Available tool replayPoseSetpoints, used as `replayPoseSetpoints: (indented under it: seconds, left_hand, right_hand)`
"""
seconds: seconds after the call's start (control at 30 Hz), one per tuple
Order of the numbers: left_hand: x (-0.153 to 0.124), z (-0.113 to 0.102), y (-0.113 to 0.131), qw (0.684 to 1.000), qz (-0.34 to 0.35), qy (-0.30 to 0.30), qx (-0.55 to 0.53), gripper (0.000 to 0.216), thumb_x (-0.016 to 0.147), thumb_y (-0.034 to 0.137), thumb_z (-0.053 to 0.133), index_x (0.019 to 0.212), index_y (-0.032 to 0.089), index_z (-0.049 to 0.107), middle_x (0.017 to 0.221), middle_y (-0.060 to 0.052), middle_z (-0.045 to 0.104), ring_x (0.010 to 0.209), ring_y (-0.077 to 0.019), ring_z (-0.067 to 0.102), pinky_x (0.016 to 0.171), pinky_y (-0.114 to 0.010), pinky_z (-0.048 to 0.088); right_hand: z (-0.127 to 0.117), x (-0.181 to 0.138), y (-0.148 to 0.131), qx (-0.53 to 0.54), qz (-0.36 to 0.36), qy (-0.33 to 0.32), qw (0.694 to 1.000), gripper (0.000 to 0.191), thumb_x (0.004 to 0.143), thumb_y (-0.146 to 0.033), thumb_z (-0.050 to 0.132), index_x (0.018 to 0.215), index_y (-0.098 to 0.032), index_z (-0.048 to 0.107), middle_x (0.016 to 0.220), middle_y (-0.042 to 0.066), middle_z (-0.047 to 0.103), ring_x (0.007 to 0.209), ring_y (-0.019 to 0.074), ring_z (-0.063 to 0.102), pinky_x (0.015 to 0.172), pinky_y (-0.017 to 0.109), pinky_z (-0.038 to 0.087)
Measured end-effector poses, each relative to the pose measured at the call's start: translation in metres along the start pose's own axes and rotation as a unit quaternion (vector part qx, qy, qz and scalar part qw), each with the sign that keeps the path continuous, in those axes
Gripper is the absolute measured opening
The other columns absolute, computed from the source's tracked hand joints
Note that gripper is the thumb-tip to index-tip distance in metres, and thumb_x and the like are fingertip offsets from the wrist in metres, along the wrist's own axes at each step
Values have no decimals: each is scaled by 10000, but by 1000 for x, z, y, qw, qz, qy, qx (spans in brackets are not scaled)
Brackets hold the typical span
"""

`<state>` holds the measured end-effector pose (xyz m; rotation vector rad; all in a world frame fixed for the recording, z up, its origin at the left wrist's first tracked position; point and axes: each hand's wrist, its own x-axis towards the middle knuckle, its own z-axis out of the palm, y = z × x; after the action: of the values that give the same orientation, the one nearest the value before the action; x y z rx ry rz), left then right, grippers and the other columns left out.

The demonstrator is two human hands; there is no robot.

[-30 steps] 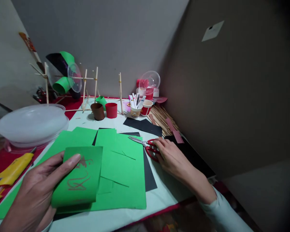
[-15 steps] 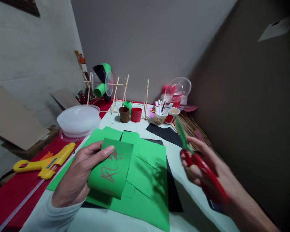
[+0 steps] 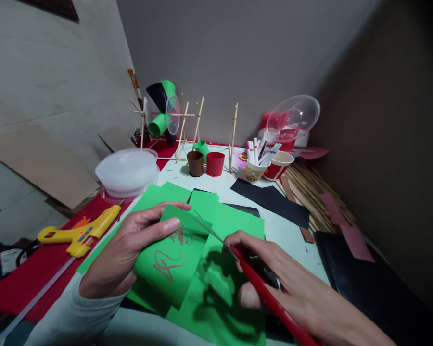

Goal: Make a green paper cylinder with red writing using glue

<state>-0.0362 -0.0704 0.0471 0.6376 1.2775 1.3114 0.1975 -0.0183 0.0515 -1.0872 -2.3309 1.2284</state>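
Observation:
My left hand (image 3: 126, 245) is closed on a curled piece of green paper (image 3: 173, 259) that has reddish scribbled marks on it. In my right hand (image 3: 274, 283) are scissors with red handles (image 3: 267, 288), gripped with the fingers through or around the handles. The blades reach the upper right edge of the paper piece; whether they bite into it I cannot tell. Beneath both hands lie overlapping green sheets (image 3: 238, 221), a few with cut edges, over black paper.
A yellow glue gun (image 3: 86, 233) rests left on red cloth. White plastic lids or bowls (image 3: 126, 170) stand behind it. Further back are a brown paper cup (image 3: 195, 164), a red one (image 3: 215, 165), stick frames (image 3: 234, 139) and a cup of markers (image 3: 256, 170). Black strips (image 3: 270, 199) lie right.
My right hand has brought the scissors left and down, from beside the sheets to the edge of the held green paper. My left hand keeps its grip. The view has shifted slightly.

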Motion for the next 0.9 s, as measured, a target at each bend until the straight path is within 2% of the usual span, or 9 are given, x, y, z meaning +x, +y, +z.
replayPoseSetpoints:
  seconds: [0.07,0.2,0.43,0.6,0.77,0.9]
  left_hand:
    - [-1,3,0,1000,-14,-8,4,501,733,312,840,1213,213,736,909,-83,799,796,-274,765,686,-323,595]
    - [-2,7,-1,999,-37,-11,21,452,721,319,852,1148,196,766,871,-88,806,697,-215,744,631,-265,578]
    - [-3,10,-5,1000,-17,8,19,325,662,294,881,954,172,804,877,-73,814,727,-203,749,672,-258,591]
    - [-3,10,-7,1000,-15,5,7,333,630,286,910,927,181,802,907,-55,821,695,-190,747,616,-244,581]
    - [-4,9,-7,1000,-11,-2,22,317,663,311,893,937,183,798,898,-52,815,673,-170,727,609,-235,564]
    - [-4,8,-6,999,-21,1,28,346,651,330,897,947,182,797,895,-64,810,705,-196,737,617,-249,567]
  right_hand:
    - [0,1,-2,-1,12,-8,1000,254,776,-482,729,846,-255,637,840,18,710,758,233,653,660,303,511]
    - [1,-1,-2,6,10,-2,1000,202,783,-450,709,825,-264,642,858,26,728,754,234,652,635,301,508]
    - [3,-4,0,19,-7,-2,1000,201,811,-472,641,805,-271,635,838,32,733,741,238,646,619,312,506]
    - [2,-4,-1,15,-2,0,1000,243,813,-507,635,796,-265,646,857,40,751,700,230,642,564,303,484]
    - [1,-3,-4,33,-10,-1,999,306,816,-553,619,713,-265,614,696,28,696,591,212,595,499,296,434]
    - [2,-3,-5,30,-3,3,1000,316,808,-560,616,684,-270,600,620,18,653,561,209,580,476,288,435]
